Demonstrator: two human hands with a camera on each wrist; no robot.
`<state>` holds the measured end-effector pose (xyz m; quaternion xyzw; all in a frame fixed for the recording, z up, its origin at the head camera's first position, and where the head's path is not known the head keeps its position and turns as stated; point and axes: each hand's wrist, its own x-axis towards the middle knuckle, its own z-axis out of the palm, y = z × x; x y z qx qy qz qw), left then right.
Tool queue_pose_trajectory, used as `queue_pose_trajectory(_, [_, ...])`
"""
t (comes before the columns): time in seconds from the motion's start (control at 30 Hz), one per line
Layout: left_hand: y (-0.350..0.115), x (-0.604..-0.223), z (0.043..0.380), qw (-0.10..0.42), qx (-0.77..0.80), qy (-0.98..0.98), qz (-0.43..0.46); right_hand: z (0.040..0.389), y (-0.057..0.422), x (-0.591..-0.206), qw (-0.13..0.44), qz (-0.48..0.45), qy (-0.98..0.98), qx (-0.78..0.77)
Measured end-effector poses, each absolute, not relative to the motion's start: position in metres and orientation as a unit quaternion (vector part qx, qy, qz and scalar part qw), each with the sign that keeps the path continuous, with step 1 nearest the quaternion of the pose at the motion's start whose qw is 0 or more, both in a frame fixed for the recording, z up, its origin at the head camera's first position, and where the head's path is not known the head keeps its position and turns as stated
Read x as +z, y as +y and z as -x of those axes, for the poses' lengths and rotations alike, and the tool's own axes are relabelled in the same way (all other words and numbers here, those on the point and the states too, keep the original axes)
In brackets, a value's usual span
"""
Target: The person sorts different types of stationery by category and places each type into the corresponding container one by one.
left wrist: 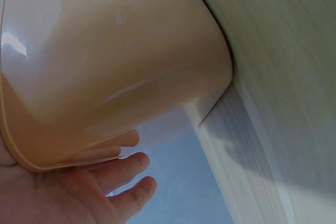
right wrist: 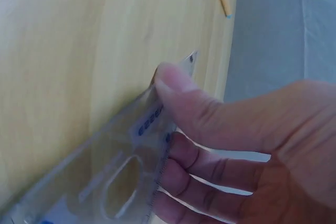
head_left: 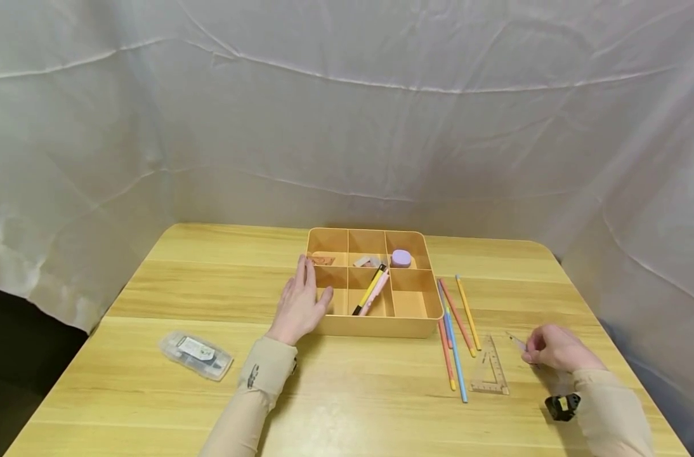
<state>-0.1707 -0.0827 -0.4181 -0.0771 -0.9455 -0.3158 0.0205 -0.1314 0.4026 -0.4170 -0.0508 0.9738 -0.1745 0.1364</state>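
Note:
My left hand (head_left: 301, 303) rests on the left edge of an orange divided box (head_left: 375, 327), its thumb over the front-left compartment. In the left wrist view, its fairly straight fingers (left wrist: 121, 174) lie along the box's rim. My right hand (head_left: 558, 348) pinches a clear set square (right wrist: 118, 161) near one pointed corner, between thumb and fingers. That set square has an oval cut-out and blue print. Left of this hand, a second clear set square (head_left: 492, 374) lies flat on the table.
Several coloured pencils (head_left: 458, 352) lie right of the box. Inside it are a yellow-and-black pen (head_left: 370, 289), a pink pen (head_left: 375, 293), erasers (head_left: 365, 261), a lilac case (head_left: 401, 258) and a small orange item (head_left: 323, 260). A translucent case (head_left: 195, 355) lies on the left.

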Motion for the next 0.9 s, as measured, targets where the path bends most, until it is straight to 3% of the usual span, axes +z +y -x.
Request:
queue_pose_trajectory(0.33, [-0.083,-0.417,0.171,0.026,-0.316,-0.945,0.076,0.134,0.404,-0.42,0.125,0.059,0.971,-0.193])
queue_pose_trajectory(0.5, [-0.082,-0.416,0.17,0.021,-0.315,-0.945,0.08,0.135,0.393,-0.416,0.054,0.092,0.979,-0.176])
queue_pose_trajectory(0.67, [-0.083,-0.416,0.171,0.024,-0.314,-0.946,0.079,0.149,0.356,-0.398,-0.048,0.107,0.98,-0.158])
queue_pose_trajectory(0.9, [-0.082,-0.417,0.172,0.021,-0.315,-0.946,0.073,0.182,0.28,-0.36,-0.062,0.181,0.966,-0.173])
